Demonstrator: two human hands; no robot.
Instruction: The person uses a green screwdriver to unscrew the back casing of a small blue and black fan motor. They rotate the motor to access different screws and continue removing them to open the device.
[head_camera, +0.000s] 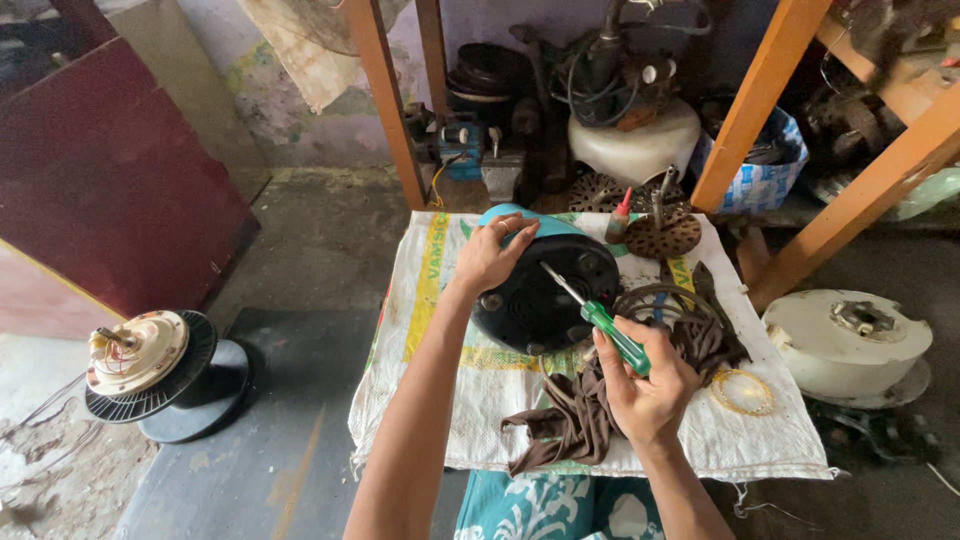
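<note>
We look down on a low table (440, 420) covered by a white woven sack with yellow and green stripes. At its centre lies a round appliance (545, 285) with a teal body, tipped so its black base faces us. Our left hand (487, 258) is closed over the appliance's rim at about ten o'clock on the base, fingers curled onto the teal shell, steadying it. Our right hand (645, 385) sits at roughly four o'clock from the appliance and is wrapped tightly around the green handle of a screwdriver (600, 322); the metal shaft runs up toward eleven o'clock, and its tip touches the black base near its upper middle.

Under and just beside the right hand lies a crumpled brown cloth (575, 415), trailing toward six o'clock. A loop of dark cable (650, 297) rests at three o'clock from the appliance, and a thin yellowish ring (742, 392) lies near the table's right edge. At one o'clock stands a rusty perforated disc (663, 235) with a small red-capped bottle (619, 218) just beside it.

On the floor at nine o'clock, well apart from the table, a fan motor with a cream hub (140, 355) sits on a dark round base. At three o'clock rests a white round motor housing (845, 340). Orange wooden shelf legs (385, 100) rise behind the table.
</note>
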